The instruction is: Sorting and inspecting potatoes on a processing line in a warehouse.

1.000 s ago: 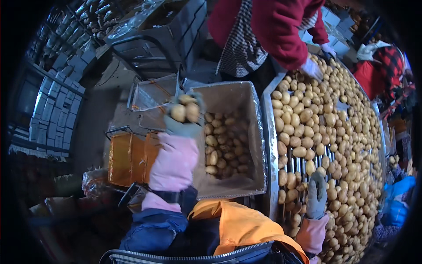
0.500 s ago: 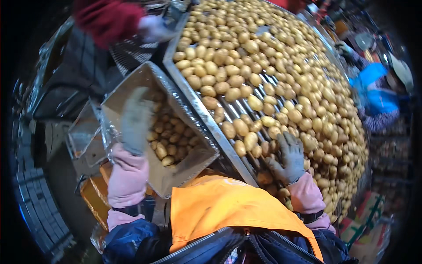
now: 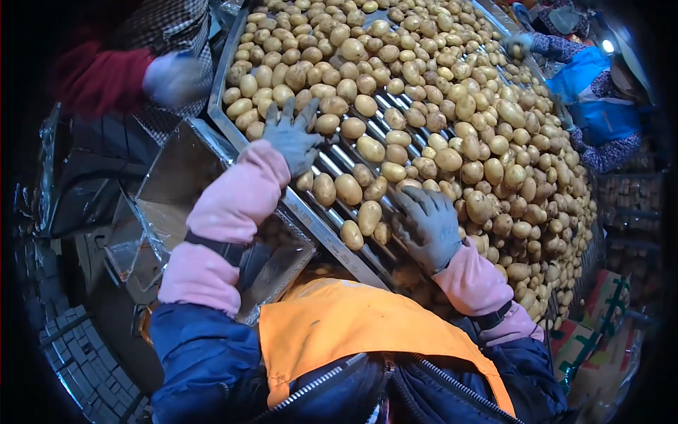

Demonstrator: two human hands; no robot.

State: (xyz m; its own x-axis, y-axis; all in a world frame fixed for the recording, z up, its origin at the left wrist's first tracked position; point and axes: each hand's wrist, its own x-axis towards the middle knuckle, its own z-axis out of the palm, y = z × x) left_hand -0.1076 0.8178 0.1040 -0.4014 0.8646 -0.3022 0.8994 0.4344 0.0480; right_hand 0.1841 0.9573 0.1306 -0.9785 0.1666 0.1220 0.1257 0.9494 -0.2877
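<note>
Potatoes (image 3: 510,112) cover a roller sorting table (image 3: 385,102), its metal rollers bare in places. Over its near left edge reaches my left hand (image 3: 291,138), in a grey glove, fingers spread among potatoes and rollers; nothing shows in its grasp. My right hand (image 3: 427,225), gloved too, lies palm down by the rollers, fingers stretched and thumb apart, at the edge of the potato heap. An open cardboard box (image 3: 166,173) stands against the table's left side, largely hidden under my left forearm.
A co-worker's gloved hand (image 3: 175,79) with a red sleeve is at the upper left. Another person in a blue apron (image 3: 600,120) works across the table. Printed cartons (image 3: 597,311) sit at the lower right. The metal rim (image 3: 335,244) separates table and box.
My left hand has moved from above the box up and right onto the rollers. My right hand has shifted slightly left. The co-worker's red sleeve has moved left and down in view.
</note>
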